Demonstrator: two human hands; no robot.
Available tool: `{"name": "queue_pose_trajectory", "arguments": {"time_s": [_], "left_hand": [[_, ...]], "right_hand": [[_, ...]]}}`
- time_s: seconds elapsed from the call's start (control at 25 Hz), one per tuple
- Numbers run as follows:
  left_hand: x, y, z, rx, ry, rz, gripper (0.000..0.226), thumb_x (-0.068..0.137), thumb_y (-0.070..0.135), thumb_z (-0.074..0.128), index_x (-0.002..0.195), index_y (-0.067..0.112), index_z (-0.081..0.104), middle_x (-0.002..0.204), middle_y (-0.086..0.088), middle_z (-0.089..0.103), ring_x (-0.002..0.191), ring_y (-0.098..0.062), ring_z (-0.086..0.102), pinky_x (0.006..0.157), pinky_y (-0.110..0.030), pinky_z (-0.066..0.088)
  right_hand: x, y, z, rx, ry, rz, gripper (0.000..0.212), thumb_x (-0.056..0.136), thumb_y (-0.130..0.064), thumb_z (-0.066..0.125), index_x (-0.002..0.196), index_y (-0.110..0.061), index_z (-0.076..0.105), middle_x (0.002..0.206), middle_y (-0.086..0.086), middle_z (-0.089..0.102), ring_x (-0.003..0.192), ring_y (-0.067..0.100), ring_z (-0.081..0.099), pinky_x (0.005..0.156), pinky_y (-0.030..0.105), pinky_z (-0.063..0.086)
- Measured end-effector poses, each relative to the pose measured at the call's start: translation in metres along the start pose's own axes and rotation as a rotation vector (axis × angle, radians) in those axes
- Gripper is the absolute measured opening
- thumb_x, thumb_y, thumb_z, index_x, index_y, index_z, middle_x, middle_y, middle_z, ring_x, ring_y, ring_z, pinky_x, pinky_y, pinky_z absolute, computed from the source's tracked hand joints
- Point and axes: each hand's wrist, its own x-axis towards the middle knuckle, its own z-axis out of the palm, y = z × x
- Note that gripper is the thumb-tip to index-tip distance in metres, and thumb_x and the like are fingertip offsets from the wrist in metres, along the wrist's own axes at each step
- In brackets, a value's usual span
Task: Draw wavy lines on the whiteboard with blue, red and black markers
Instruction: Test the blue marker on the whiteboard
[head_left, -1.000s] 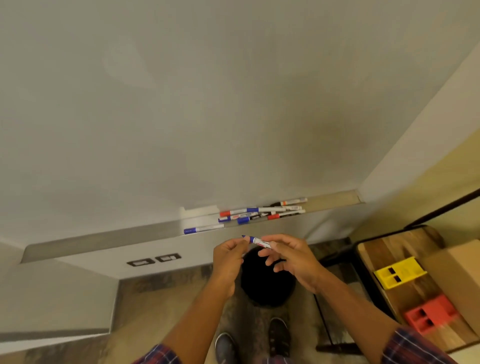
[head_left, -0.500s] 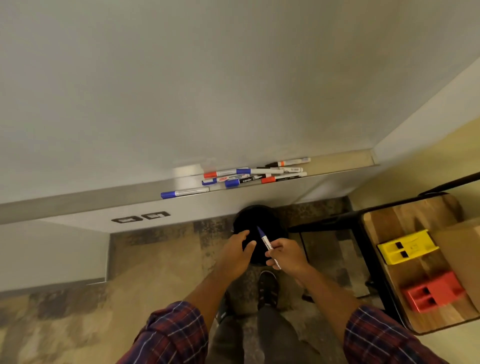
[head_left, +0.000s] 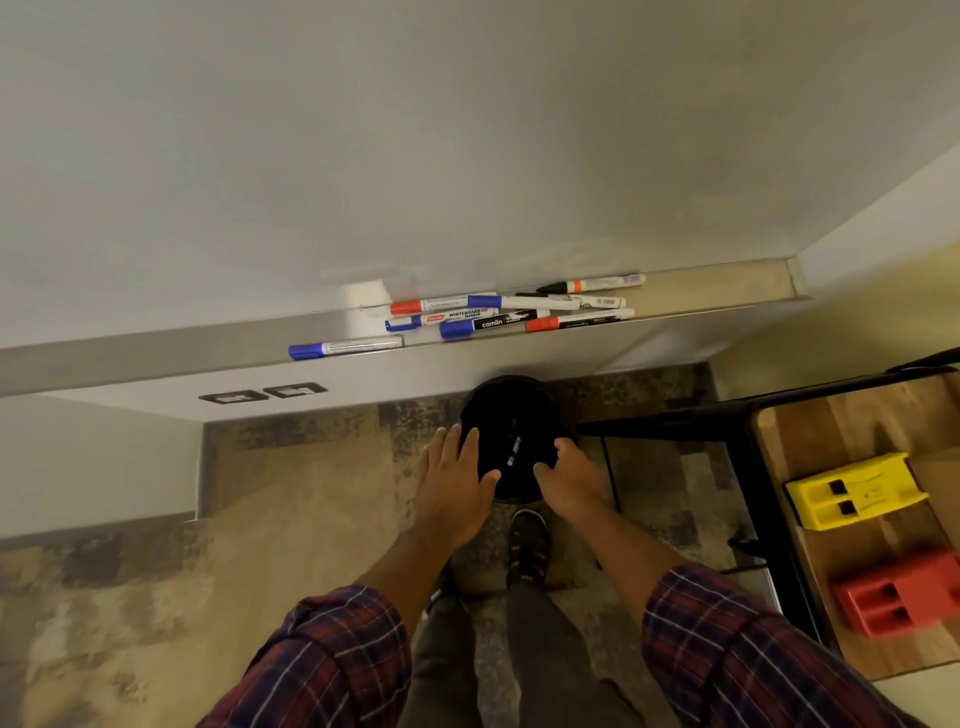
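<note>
The whiteboard (head_left: 363, 156) fills the upper view and bears no lines. Its metal tray (head_left: 156, 348) holds several markers with blue, red and black caps (head_left: 509, 312); one blue-capped marker (head_left: 343, 347) lies apart to the left. Below the tray a black bin (head_left: 511, 405) stands on the floor. A thin marker-like object (head_left: 514, 450) shows faintly inside it. My left hand (head_left: 454, 488) hovers at the bin's left edge with fingers straight. My right hand (head_left: 569, 480) is at the bin's right edge, fingers loosely curled, holding nothing I can see.
A wooden table with a black frame (head_left: 841, 436) stands at the right, carrying a yellow block (head_left: 857, 491) and a red block (head_left: 904, 597). Two wall sockets (head_left: 262, 393) sit under the tray. My shoe (head_left: 530, 545) is just behind the bin.
My head tilted down and both hands dropped from the tray to the bin. The blue marker that my right hand held is gone from my fingers; something now lies in the bin.
</note>
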Motion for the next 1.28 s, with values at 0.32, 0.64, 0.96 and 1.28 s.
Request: {"name": "queue_pose_trajectory", "arguments": {"time_s": [0.32,0.64,0.96,1.28], "left_hand": [[0.0,0.005,-0.007,0.111,0.071,0.04,0.075,0.11,0.054,0.033,0.169,0.017,0.004,0.177,-0.013,-0.001,0.164,-0.032,-0.008,0.132,-0.048,-0.003],[-0.006,0.016,-0.023,0.139,0.099,0.043,0.079,0.11,0.056,0.034,0.169,0.017,-0.001,0.176,-0.011,-0.013,0.163,-0.03,-0.016,0.132,-0.05,-0.007],[-0.02,0.014,-0.087,0.101,0.279,0.015,0.066,0.112,0.05,0.034,0.169,0.023,0.014,0.178,-0.005,0.001,0.165,-0.026,-0.006,0.127,-0.041,-0.01],[-0.028,-0.053,-0.161,0.166,0.419,-0.051,0.069,0.112,0.05,0.033,0.168,0.017,0.013,0.178,-0.01,0.005,0.165,-0.03,0.0,0.127,-0.041,-0.008]], "right_hand": [[-0.018,0.0,-0.006,-0.365,0.178,-0.34,0.078,0.105,-0.036,0.051,0.164,-0.005,0.012,0.171,0.015,0.018,0.156,0.03,0.024,0.123,0.041,0.032],[-0.033,-0.007,-0.013,-0.556,0.262,-0.532,0.086,0.103,-0.042,0.052,0.164,-0.004,0.005,0.172,0.017,0.01,0.16,0.032,0.012,0.129,0.048,0.018],[-0.05,-0.066,-0.03,-0.577,0.417,-0.837,0.066,0.094,-0.034,0.07,0.149,-0.005,0.049,0.15,0.016,0.055,0.138,0.032,0.054,0.112,0.047,0.048],[-0.062,-0.169,-0.017,-0.57,0.39,-0.94,0.062,0.101,-0.029,0.061,0.155,-0.006,0.041,0.158,0.014,0.046,0.146,0.031,0.044,0.12,0.045,0.036]]}}
